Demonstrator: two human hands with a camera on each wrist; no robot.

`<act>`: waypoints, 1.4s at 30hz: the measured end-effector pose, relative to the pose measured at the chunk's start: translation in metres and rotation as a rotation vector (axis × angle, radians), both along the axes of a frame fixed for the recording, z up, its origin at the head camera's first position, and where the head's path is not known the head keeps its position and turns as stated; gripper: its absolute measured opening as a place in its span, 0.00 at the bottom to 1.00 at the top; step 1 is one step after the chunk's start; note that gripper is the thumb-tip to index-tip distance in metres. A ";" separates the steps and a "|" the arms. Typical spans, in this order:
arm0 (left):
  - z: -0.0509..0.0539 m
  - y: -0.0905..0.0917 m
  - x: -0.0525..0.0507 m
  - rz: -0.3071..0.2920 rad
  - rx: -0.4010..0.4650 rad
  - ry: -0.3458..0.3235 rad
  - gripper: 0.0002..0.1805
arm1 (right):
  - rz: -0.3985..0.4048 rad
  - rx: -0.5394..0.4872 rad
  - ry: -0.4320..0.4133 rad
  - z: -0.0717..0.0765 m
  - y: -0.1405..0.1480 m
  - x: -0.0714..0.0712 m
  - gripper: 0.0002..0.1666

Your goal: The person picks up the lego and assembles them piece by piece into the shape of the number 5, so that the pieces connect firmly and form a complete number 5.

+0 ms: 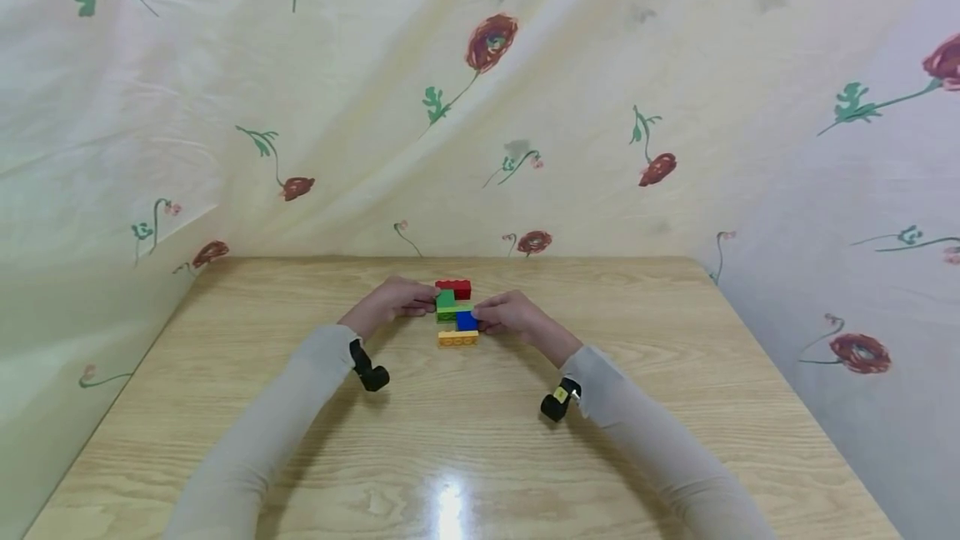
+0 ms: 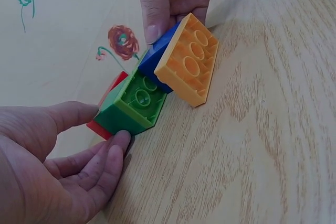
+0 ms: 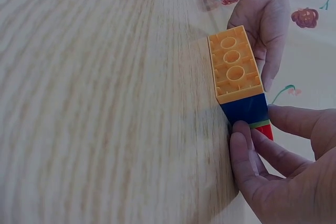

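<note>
A row of toy building bricks lies on its side on the table, undersides toward me, staggered left and right. From back to front come a red brick [image 1: 454, 288], a green brick [image 1: 446, 299], a blue brick [image 1: 467, 322] and a yellow-orange brick [image 1: 457, 340]. My left hand [image 1: 396, 298] pinches the green brick's left end between thumb and fingers. On the opposite side, my right hand [image 1: 513, 317] pinches the blue brick [image 3: 245, 108]. In the left wrist view, the red brick [image 2: 98, 129] is mostly hidden behind the green one. The bricks touch one another.
A light wood-grain table [image 1: 465, 448] spreads around the bricks. Behind it and at both sides hangs pale cloth [image 1: 360, 148] with a flower print, meeting the table's back edge just past the bricks. Black wrist cameras [image 1: 372, 375] hang under both forearms.
</note>
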State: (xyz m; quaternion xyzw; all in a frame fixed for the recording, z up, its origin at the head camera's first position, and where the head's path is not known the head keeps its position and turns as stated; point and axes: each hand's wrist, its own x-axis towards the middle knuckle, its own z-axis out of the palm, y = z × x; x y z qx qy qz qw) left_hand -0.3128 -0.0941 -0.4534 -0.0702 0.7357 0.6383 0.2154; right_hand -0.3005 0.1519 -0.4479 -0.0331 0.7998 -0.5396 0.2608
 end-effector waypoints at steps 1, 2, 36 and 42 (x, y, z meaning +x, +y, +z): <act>0.000 0.000 0.000 0.001 0.000 0.001 0.23 | 0.000 0.001 0.002 0.000 0.000 0.000 0.20; 0.000 0.000 0.001 0.001 -0.001 0.002 0.22 | 0.003 0.001 0.005 0.000 0.000 0.000 0.20; 0.008 0.003 0.022 0.095 -0.371 0.588 0.22 | 0.066 0.219 0.610 0.019 0.002 -0.008 0.28; 0.006 0.006 0.026 -0.010 -0.612 0.822 0.23 | 0.117 0.322 0.780 0.020 0.001 -0.010 0.32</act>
